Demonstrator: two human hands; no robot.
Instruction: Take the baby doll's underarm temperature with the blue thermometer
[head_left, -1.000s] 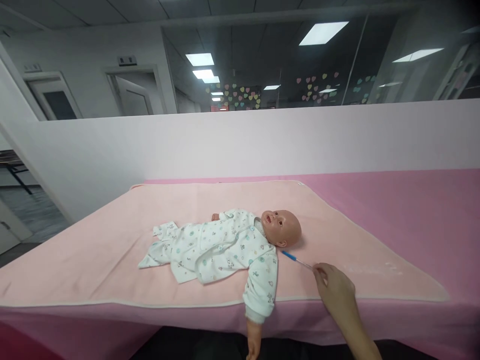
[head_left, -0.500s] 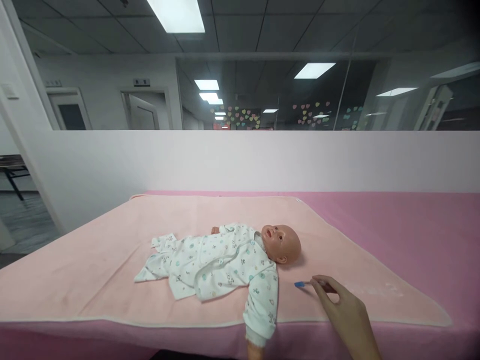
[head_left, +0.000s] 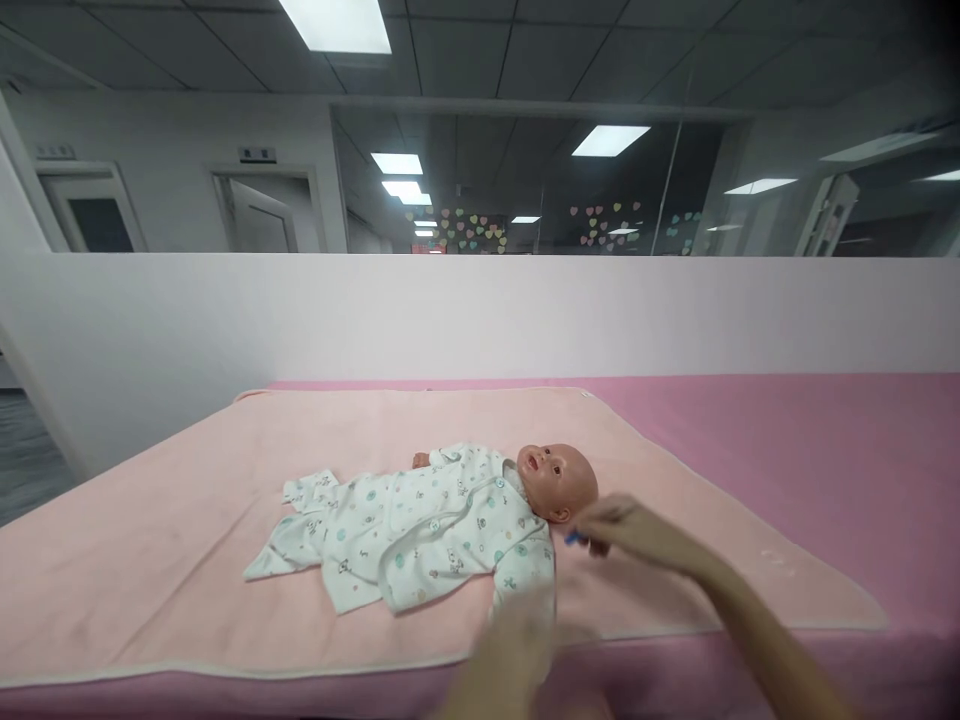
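Baby doll [head_left: 450,515] is lying on its back on a peach blanket [head_left: 187,540], with the right hand [head_left: 626,530] pinching a thin blue-tipped stick [head_left: 573,538] just beside its head.
The doll is wearing a white printed suit, its head pointing right and its near sleeve reaching toward the blanket's front edge. The right hand's fingers are closing narrowly on the stick. The left hand [head_left: 510,650] is hanging by that sleeve, too blurred to tell whether it is open or closed. The blanket is covering a pink table [head_left: 825,450].
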